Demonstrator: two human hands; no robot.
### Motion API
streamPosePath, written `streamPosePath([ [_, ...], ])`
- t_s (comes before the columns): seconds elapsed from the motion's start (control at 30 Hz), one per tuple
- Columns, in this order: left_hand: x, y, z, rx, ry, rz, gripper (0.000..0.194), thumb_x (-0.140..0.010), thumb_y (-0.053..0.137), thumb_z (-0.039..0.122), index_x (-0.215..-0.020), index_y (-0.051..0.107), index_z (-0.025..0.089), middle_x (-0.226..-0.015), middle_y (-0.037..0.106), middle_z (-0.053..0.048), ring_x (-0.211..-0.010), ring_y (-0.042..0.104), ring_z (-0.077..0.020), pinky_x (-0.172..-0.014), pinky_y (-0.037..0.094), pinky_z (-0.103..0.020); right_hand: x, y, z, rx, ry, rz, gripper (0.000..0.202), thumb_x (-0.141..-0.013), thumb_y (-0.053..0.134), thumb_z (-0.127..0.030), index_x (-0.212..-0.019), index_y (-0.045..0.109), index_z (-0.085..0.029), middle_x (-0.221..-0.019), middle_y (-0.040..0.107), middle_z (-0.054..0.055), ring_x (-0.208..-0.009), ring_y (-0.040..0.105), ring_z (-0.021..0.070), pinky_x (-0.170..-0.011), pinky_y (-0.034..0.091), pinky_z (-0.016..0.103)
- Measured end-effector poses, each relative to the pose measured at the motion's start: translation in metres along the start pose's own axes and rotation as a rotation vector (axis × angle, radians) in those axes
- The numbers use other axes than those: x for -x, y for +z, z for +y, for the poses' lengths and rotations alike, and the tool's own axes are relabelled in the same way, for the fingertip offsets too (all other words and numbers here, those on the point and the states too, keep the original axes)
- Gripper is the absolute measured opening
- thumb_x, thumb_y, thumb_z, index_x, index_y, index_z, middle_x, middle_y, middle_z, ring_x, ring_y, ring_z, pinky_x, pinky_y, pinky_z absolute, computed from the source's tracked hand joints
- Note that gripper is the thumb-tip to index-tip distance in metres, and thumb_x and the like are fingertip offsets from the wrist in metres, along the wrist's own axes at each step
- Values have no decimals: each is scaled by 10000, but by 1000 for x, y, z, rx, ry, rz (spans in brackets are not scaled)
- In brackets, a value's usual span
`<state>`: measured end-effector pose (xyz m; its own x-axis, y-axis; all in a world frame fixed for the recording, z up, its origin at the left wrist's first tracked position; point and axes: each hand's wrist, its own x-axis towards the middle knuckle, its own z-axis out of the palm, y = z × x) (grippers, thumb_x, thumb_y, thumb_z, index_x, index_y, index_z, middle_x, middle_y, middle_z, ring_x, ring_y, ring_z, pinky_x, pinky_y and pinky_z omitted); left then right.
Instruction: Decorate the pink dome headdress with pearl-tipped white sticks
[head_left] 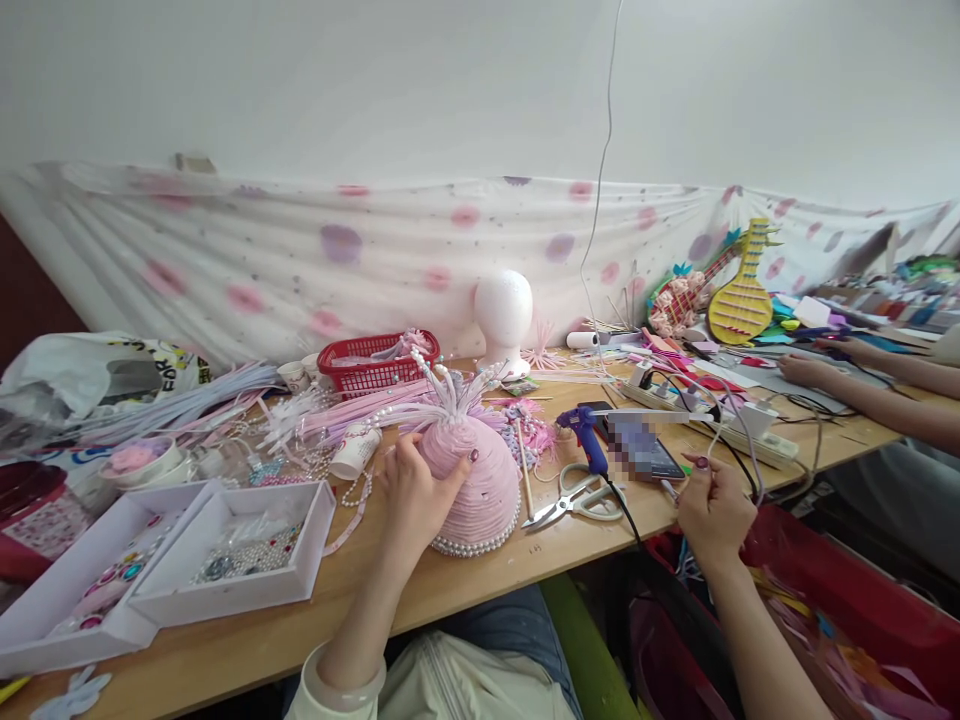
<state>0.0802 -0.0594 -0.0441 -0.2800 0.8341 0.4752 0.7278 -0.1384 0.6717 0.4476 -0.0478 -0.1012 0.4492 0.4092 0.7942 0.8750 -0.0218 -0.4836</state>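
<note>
My left hand (421, 482) grips the side of a pink domed hat (487, 470), its thumb pressed on the front. Pink yarn-like rows cover the dome, a string of pearls runs round the bottom rim, and a plume of pale stems with beads rises from the top. To the right, near the table's front edge, my right hand (712, 508) is raised with its fingers pinched together. What it holds, if anything, is too small to tell. Between the hands lie white-handled scissors (577, 500), a blue glue gun (591, 440), a wooden stick (523, 470) and a phone (637, 445).
White boxes of beads and gems (232, 560) stand at left. Behind are a red basket (375, 365), a paper cup (355, 450) and a foam head (504, 315). A power strip (739, 430) with cables lies at right, near another person's hands (806, 370) and a yellow paper lute (741, 300).
</note>
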Motion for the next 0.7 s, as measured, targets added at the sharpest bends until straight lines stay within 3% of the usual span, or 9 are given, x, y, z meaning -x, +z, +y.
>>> streamPosePath([
  [0.13, -6, -2, -3, 269, -117, -38, 595, -633, 790, 407, -1044, 416, 195, -1197, 580, -177, -1223, 518, -384, -1039, 353, -569, 0, 0, 1, -7, 3, -22, 517, -911, 333, -431, -951, 703, -73, -626, 603, 98, -575, 552, 225, -584, 398, 334],
  [0.27, -16, -2, -12, 810, -513, -15, 463, -657, 743, 178, -968, 404, 227, -1137, 660, -125, -1092, 635, -263, -996, 438, -437, -1, 1, 2, 4, 8, -22, 555, -917, 318, -455, -953, 709, -63, -582, 581, 88, -582, 550, 240, -593, 400, 347],
  [0.37, -21, -3, -24, 978, -701, 48, 326, -667, 594, 43, -906, 450, 211, -1014, 706, -81, -963, 675, -200, -886, 493, -360, -1, 1, 3, 15, -1, -7, 570, -910, 312, -464, -903, 719, -66, -584, 586, 104, -589, 550, 252, -590, 393, 357],
  [0.5, -17, -3, -34, 970, -728, 68, 251, -654, 530, 51, -873, 569, 168, -986, 711, -71, -882, 672, -190, -817, 505, -338, -1, 2, 4, 62, -18, -8, 557, -899, 318, -445, -892, 728, -68, -594, 597, 115, -586, 550, 262, -560, 362, 354],
  [0.6, -7, -4, -32, 965, -707, 43, 267, -678, 508, 63, -877, 661, 151, -997, 722, -79, -956, 659, -211, -904, 484, -365, -1, 2, 4, 62, -21, -18, 535, -903, 320, -441, -879, 717, -83, -559, 568, 93, -569, 536, 255, -548, 345, 346],
  [0.7, 6, -6, -25, 928, -622, 4, 310, -718, 523, 92, -971, 686, 164, -1114, 711, -88, -1109, 620, -231, -1016, 433, -379, 0, 2, 3, 64, -37, -38, 518, -925, 290, -461, -750, 660, -142, -517, 520, 77, -536, 499, 245, -532, 314, 342],
])
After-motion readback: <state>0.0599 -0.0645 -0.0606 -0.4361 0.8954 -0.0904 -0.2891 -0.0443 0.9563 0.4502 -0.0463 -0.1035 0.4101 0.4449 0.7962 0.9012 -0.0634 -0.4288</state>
